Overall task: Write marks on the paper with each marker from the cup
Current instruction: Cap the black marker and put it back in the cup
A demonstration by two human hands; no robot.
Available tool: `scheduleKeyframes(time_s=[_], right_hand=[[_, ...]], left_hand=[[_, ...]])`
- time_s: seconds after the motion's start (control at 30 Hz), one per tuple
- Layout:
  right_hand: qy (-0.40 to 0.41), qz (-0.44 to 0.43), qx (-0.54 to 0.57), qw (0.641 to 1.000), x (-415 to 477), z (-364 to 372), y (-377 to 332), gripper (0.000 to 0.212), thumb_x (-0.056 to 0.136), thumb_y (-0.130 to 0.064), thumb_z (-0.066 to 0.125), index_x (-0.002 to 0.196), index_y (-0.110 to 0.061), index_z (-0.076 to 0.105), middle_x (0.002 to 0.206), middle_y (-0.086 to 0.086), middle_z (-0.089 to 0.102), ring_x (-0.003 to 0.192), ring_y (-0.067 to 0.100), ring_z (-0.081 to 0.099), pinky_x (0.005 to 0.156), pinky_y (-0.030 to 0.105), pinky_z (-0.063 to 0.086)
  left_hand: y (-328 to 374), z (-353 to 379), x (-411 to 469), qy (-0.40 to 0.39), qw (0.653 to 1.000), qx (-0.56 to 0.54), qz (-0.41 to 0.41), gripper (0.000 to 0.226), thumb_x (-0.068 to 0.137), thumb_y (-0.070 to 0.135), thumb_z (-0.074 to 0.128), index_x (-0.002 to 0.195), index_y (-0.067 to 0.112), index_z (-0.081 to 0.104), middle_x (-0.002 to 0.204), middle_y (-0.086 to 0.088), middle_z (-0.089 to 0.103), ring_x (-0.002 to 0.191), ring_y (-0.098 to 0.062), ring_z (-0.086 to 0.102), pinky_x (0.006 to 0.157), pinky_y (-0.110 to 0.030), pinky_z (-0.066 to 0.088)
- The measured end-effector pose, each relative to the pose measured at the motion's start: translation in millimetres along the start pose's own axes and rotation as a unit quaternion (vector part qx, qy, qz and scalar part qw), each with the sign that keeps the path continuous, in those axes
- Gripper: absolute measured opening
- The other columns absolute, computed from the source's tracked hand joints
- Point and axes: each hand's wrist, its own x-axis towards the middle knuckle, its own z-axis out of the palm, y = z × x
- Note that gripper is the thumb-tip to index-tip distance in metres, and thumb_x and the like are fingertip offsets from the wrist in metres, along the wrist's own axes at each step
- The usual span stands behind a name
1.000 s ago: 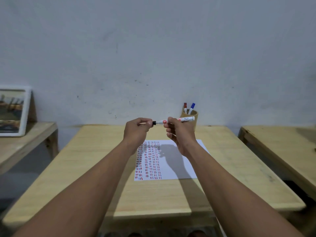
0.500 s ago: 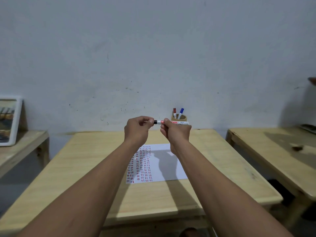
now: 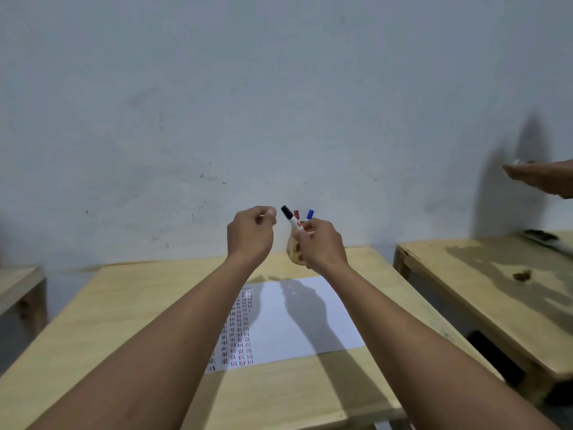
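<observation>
Markers were the business here, and one of them, a white-barrelled marker (image 3: pixel 291 221) with a black cap end pointing up and to the left, sat pinched in the fingers of the right hand (image 3: pixel 322 243), raised above the far edge of the worktop (image 3: pixel 130 305). The left hand (image 3: pixel 249 232) hovered just beside that black end, apart from it, fingers curled in with thumb against forefinger (whether anything small lay between them could not be told).

Behind the right hand stood the cup (image 3: pixel 293 254), mostly hidden, near the back of the worktop, with a red marker (image 3: pixel 296 214) and a blue marker (image 3: pixel 309 214) poking up out of it. The paper (image 3: pixel 297 318) lay flat nearer the person, its left part already covered in columns of short red and dark strokes, the rest blank.

A marker like this should be light and rigid, with a smooth plastic barrel that could twist in a loose grip; the sensible hold would be on the barrel close to the writing end, as with a pen. The cap would probably need a firm pull at the black end while the other hand steadied the barrel. The paper, thin and loose, might slide under a stroke unless held down.
</observation>
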Motion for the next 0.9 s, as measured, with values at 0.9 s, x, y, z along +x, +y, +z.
scheduleKeyframes(time_s=[0.9], right_hand=[[0.023,0.005,-0.099,0.995,150.4,12.1,64.8,0.015,0.095,-0.027,0.066,0.090,-0.014,0.072,0.086,0.004,0.070,0.082,0.024,0.065,0.068,0.030,0.047]], left_hand=[[-119.7,146.6,69.2,-0.148,0.988,0.035,-0.037,0.058,0.074,0.029,0.079,0.126,0.020,0.055,0.110,0.007,0.065,0.099,-0.015,0.064,0.068,-0.020,0.046]])
